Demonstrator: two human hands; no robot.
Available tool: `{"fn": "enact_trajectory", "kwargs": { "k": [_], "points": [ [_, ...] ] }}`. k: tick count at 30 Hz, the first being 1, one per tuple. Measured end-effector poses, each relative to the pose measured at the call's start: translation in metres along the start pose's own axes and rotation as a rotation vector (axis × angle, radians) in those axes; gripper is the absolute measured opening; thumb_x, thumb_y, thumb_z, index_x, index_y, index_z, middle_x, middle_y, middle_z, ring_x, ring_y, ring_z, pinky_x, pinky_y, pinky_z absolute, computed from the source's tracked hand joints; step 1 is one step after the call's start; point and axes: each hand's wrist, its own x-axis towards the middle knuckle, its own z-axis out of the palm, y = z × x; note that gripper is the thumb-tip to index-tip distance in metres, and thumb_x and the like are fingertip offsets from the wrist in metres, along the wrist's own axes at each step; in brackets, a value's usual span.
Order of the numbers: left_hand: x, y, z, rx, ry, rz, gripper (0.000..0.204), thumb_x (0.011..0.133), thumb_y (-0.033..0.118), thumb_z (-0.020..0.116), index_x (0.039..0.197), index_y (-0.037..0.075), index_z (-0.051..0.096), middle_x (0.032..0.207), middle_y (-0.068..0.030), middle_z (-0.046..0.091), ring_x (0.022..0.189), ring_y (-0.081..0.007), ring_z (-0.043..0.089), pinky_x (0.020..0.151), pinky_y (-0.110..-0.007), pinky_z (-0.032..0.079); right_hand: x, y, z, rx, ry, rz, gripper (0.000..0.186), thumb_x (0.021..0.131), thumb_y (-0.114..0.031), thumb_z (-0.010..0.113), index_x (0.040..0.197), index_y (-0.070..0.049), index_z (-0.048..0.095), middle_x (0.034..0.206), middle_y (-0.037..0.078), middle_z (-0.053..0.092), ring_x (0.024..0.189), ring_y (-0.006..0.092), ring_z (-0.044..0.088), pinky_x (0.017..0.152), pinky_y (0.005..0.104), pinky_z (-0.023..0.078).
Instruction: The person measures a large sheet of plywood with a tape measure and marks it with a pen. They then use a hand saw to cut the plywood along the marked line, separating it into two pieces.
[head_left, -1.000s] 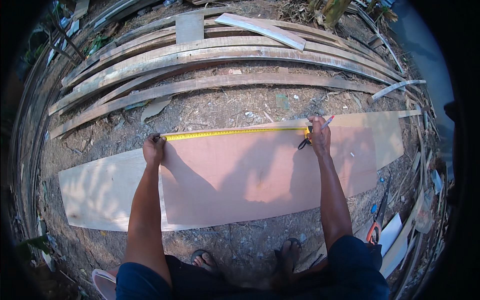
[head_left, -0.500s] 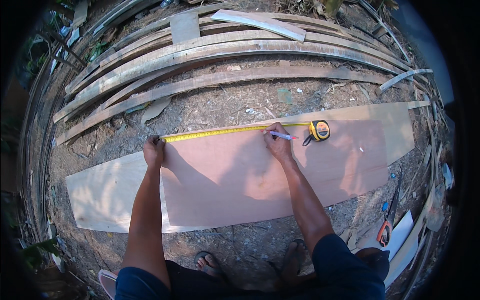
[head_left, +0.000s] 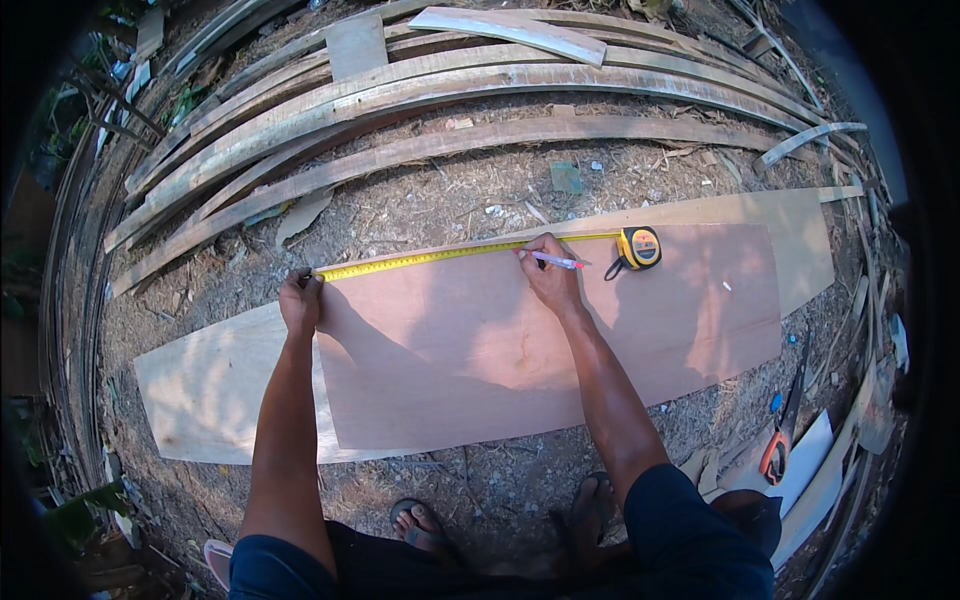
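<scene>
A reddish-brown plywood sheet (head_left: 450,360) lies on a longer pale plywood sheet (head_left: 215,385) on the ground. Stretched along its far edge is the yellow blade of a tape measure (head_left: 640,248), whose yellow-and-black case rests toward the right of the sheet. My left hand (head_left: 300,300) pinches the blade's end at the far left corner. In the fingers of my right hand (head_left: 552,285) is a pen (head_left: 560,261), with one end close to the blade's near edge. Whether that end touches the wood is too small to tell.
Long timber planks (head_left: 420,95) lie across the ground beyond the sheets. A handsaw (head_left: 775,455) with an orange-and-black handle is at the right, beside pale board offcuts (head_left: 805,460). My sandalled feet (head_left: 420,522) stand just short of the near edge.
My right hand with the pen has shifted slightly left along the blade. My left hand keeps its hold on the blade's end. The whole view has tilted a little.
</scene>
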Motion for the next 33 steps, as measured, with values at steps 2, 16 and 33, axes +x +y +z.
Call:
{"fn": "enact_trajectory", "kwargs": {
  "k": [2,16,33],
  "points": [
    [0.001,-0.003,0.000,-0.022,-0.001,0.013,0.034,0.083,0.014,0.073,0.112,-0.003,0.065,0.085,-0.0071,0.067,0.075,-0.0144,0.060,0.070,-0.029,0.049,0.000,0.000,0.000,-0.026,0.009,-0.033,0.010,0.086,-0.010,0.068,0.087,-0.003,0.060,0.073,0.002,0.065,0.061,0.0068,0.052,0.056,0.0268,0.044],
    [0.000,0.001,-0.002,-0.026,-0.017,-0.027,0.033,0.083,0.013,0.071,0.110,-0.004,0.065,0.086,-0.0083,0.067,0.075,-0.0154,0.060,0.071,-0.030,0.049,0.001,0.006,0.001,0.015,-0.033,0.024,0.018,0.085,-0.014,0.070,0.090,-0.004,0.056,0.070,0.011,0.062,0.063,0.0255,0.063,0.059,0.0372,0.049],
    [-0.002,0.005,-0.001,-0.041,-0.005,-0.024,0.032,0.082,0.012,0.072,0.108,-0.005,0.065,0.085,-0.0079,0.066,0.076,-0.0163,0.061,0.072,-0.030,0.049,0.000,-0.004,0.000,0.169,-0.050,0.135,0.013,0.086,-0.011,0.065,0.091,-0.002,0.057,0.075,0.010,0.065,0.065,0.0157,0.062,0.060,0.0332,0.050]
  ]
}}
